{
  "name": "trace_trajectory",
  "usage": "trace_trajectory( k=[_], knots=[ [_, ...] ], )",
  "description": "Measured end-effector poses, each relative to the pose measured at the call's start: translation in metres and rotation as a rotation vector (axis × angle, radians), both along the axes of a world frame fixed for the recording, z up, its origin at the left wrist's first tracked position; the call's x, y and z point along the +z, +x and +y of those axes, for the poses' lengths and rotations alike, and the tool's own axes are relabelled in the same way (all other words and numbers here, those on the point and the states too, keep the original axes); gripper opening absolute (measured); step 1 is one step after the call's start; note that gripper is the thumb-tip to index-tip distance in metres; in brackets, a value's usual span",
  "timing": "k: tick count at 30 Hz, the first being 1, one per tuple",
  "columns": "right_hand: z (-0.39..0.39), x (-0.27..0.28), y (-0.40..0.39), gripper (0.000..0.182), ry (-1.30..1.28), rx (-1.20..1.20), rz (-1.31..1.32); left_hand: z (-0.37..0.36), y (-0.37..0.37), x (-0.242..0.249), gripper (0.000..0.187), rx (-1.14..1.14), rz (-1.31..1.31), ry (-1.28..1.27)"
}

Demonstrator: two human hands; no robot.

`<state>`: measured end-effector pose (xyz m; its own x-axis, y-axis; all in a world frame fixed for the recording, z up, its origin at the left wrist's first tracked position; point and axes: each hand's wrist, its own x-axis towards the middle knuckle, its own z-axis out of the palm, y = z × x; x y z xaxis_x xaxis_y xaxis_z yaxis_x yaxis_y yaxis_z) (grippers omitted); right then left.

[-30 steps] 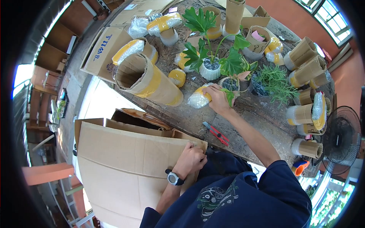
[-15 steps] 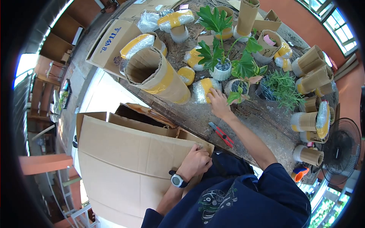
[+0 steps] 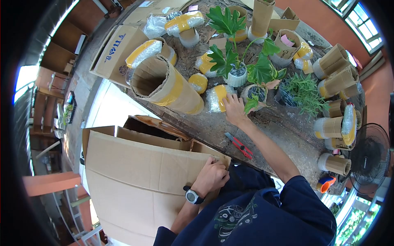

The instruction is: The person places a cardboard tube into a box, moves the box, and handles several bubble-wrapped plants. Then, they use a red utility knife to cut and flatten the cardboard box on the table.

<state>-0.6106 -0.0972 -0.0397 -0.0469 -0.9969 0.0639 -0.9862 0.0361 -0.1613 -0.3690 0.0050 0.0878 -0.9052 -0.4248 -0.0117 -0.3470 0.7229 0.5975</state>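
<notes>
My left hand (image 3: 211,177), with a watch on its wrist, is closed over the upper right edge of a large cardboard box (image 3: 131,172) standing in front of me. My right hand (image 3: 236,109) reaches over the wooden table. Its curled fingers are at the right end of a bubble-wrapped package (image 3: 215,99) with yellow tape, which lies on the tabletop; the fingertips are partly hidden. Just right of that hand stands a small wrapped pot (image 3: 251,95) with a leafy plant. A red utility knife (image 3: 239,146) lies nearer my body.
A wide cardboard tube (image 3: 168,86) stands left of the package. Behind are a large-leaved potted plant (image 3: 237,76) and a printed carton (image 3: 117,51). Bushy greenery (image 3: 305,94), several cardboard tubes (image 3: 338,78), a tape dispenser (image 3: 326,184) and a fan (image 3: 369,158) are on the right.
The view has shifted slightly. Both hands keep nearly the same places, the left on the box edge and the right at the bubble-wrapped package.
</notes>
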Motion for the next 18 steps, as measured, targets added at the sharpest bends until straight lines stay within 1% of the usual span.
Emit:
trace_trajectory(
  k=[1, 4, 7, 10, 13, 14, 17, 18],
  knots=[
    [-0.002, 0.006, 0.001, 0.07, 0.017, 0.0, 0.026, 0.0, 0.0, -0.001, 0.027, -0.001, 0.002, 0.001],
    [-0.011, 0.024, 0.008, 0.076, 0.046, -0.027, -0.015, -0.001, -0.001, -0.003, 0.026, -0.017, 0.003, -0.001],
    [-0.02, 0.024, 0.014, 0.075, -0.133, -0.062, 0.02, -0.006, -0.002, -0.003, 0.025, -0.025, -0.009, -0.013],
    [-0.02, 0.014, 0.016, 0.06, -0.124, -0.079, 0.044, -0.004, -0.001, -0.001, 0.026, -0.009, -0.016, 0.0],
    [-0.029, 0.005, 0.012, 0.046, -0.043, -0.004, 0.152, -0.004, -0.002, -0.004, 0.026, -0.002, -0.024, 0.024],
    [-0.032, 0.017, 0.014, 0.032, -0.06, -0.015, 0.163, -0.004, -0.001, -0.006, 0.026, -0.005, -0.028, 0.029],
    [-0.052, 0.059, 0.015, 0.026, 0.115, 0.011, 0.029, -0.005, -0.002, -0.005, 0.025, -0.013, -0.047, 0.049],
    [-0.065, 0.056, 0.016, 0.037, 0.035, 0.01, -0.037, -0.006, -0.003, -0.005, 0.025, -0.017, -0.044, 0.048]
  ],
)
